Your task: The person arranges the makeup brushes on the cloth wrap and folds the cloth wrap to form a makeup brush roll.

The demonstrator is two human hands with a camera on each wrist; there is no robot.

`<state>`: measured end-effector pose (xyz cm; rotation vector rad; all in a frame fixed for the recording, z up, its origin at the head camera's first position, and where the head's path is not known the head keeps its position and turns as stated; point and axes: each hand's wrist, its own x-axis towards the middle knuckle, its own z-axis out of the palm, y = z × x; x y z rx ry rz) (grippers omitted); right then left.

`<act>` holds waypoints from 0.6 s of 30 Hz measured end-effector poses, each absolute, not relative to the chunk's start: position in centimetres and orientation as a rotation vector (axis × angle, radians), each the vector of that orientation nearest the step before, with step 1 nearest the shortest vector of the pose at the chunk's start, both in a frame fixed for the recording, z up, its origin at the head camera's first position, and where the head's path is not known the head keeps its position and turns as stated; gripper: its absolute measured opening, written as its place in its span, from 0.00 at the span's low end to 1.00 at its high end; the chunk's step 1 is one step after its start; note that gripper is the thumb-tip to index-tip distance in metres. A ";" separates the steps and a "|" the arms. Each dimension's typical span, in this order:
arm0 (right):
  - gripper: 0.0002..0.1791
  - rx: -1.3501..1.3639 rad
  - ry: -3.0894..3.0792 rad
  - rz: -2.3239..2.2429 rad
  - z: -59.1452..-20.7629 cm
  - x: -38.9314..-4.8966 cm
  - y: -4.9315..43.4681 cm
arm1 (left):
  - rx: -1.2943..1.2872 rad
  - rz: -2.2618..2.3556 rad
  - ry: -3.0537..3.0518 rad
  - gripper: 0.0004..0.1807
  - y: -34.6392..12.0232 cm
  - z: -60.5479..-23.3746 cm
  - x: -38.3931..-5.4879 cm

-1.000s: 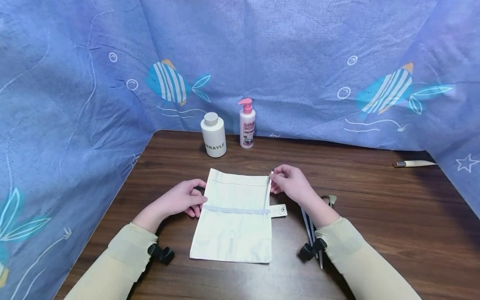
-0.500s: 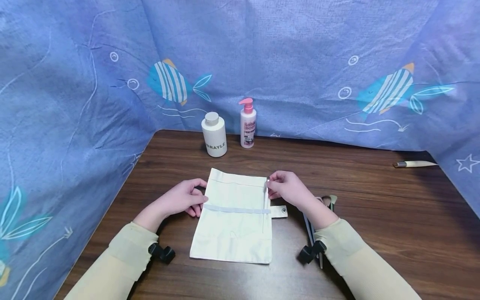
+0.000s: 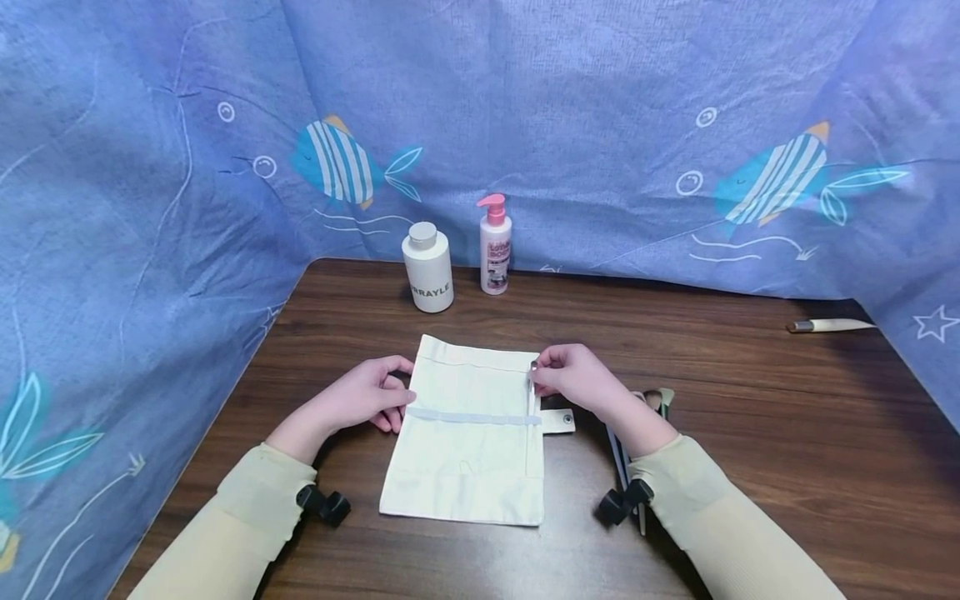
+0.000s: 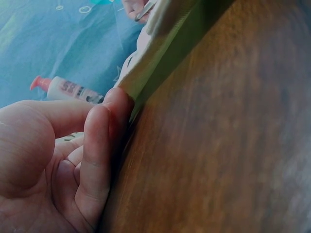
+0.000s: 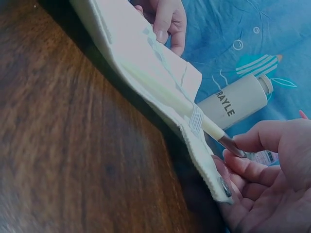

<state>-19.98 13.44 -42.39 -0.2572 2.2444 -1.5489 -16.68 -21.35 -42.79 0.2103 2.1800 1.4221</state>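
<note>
A cream cloth brush roll [image 3: 465,454] lies spread on the table, a grey elastic band [image 3: 472,418] across its middle. At its left edge my left hand [image 3: 371,396] pinches the cloth between thumb and fingers. Along the right edge runs a slim makeup brush [image 5: 212,128] with a pale handle, which passes under the elastic. My right hand [image 3: 573,377] pinches this brush by its metal end, close to the roll's upper right. The brush's tip is hidden by the fingers. A snap tab [image 3: 558,421] sticks out from the roll's right side, below the right hand.
Several makeup brushes [image 3: 660,402] lie partly under my right forearm. Another brush [image 3: 828,326] lies at the table's far right. Behind the roll stand a white bottle [image 3: 429,271] and a pump bottle [image 3: 496,250] with a pink top. A blue fish-print cloth [image 3: 600,125] hangs behind.
My right hand has moved slightly left and toward me, and the brush has slid farther down the roll's right edge. The left hand stays in place.
</note>
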 end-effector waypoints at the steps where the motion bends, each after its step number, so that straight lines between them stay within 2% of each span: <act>1: 0.06 -0.266 2.253 -1.533 -42.4 -20.0 13.5 | 0.209 1.420 2.181 0.25 -21.4 -42.8 -16.7; 18: 0.09 -0.359 2.419 -1.222 -41.9 -19.9 14.1 | 0.193 1.406 2.184 0.25 -21.3 -42.8 -16.7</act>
